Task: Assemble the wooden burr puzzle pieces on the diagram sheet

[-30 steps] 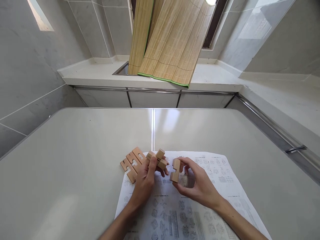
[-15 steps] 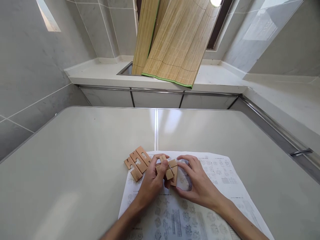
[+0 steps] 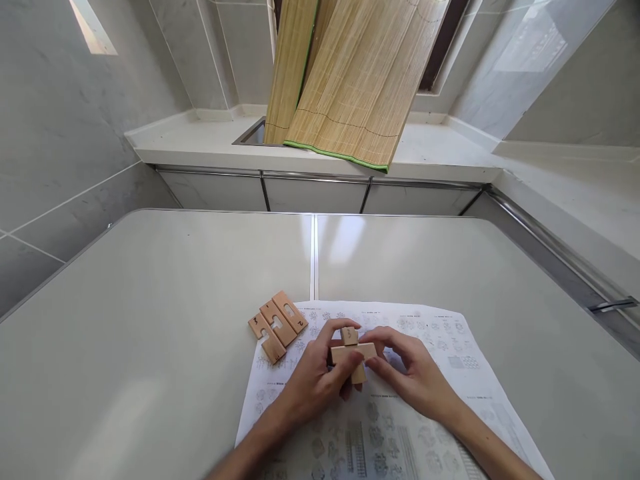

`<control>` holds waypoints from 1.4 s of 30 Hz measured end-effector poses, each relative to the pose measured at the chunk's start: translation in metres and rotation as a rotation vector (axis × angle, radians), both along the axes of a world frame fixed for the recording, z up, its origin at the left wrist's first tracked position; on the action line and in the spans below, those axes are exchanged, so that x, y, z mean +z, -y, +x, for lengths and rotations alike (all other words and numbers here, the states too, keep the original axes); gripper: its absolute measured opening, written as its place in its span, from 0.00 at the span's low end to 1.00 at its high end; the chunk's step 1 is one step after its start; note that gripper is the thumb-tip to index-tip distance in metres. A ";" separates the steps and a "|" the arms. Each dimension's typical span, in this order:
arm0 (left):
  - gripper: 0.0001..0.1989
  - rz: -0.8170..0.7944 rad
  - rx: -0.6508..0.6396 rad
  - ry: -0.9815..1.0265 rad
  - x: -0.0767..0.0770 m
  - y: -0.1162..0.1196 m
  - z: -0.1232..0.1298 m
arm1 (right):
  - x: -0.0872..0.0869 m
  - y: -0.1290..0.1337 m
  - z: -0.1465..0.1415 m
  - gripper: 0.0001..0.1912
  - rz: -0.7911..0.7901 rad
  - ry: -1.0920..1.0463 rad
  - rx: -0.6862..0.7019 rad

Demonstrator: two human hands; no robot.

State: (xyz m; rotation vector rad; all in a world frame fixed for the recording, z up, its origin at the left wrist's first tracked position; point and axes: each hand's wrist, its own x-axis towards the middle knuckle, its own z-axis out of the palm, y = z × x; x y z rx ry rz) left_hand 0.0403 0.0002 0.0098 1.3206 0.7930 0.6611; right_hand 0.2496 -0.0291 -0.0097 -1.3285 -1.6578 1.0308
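Several interlocked wooden pieces (image 3: pixel 367 351) form a cross-like block above the printed sheet (image 3: pixel 450 363). My left hand (image 3: pixel 320 373) wraps round its left side, thumb across the front. On the right end, the fingertips and thumb of my right hand (image 3: pixel 415 373) pinch the same block. A short piece with a mark on it sticks up at the top. Left of my hands lie three flat notched wooden pieces (image 3: pixel 278 325), side by side and marked with numbers, partly over the sheet's edge. The underside of the held block is hidden by my fingers.
The sheet lies on a pale table (image 3: pixel 200 287) with a seam down its middle. Behind the table is a white ledge (image 3: pixel 200 157), where a bamboo mat (image 3: pixel 355 87) hangs down. A metal rail (image 3: pixel 550 240) runs along the right side.
The held block has been turned, so its crossbar now lies level facing me. Both hands have shifted a little right, and my right fingers have closed onto the block's right end.
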 end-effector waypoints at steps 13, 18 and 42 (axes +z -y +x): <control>0.29 0.252 0.044 -0.140 0.007 -0.001 0.000 | 0.003 0.000 -0.001 0.18 -0.111 -0.214 0.002; 0.30 0.489 0.099 -0.327 0.000 -0.006 -0.007 | 0.004 0.000 0.001 0.16 -0.036 -0.255 -0.071; 0.31 1.051 -0.019 -0.673 -0.004 -0.028 -0.041 | -0.003 -0.006 -0.007 0.17 0.103 0.305 -0.127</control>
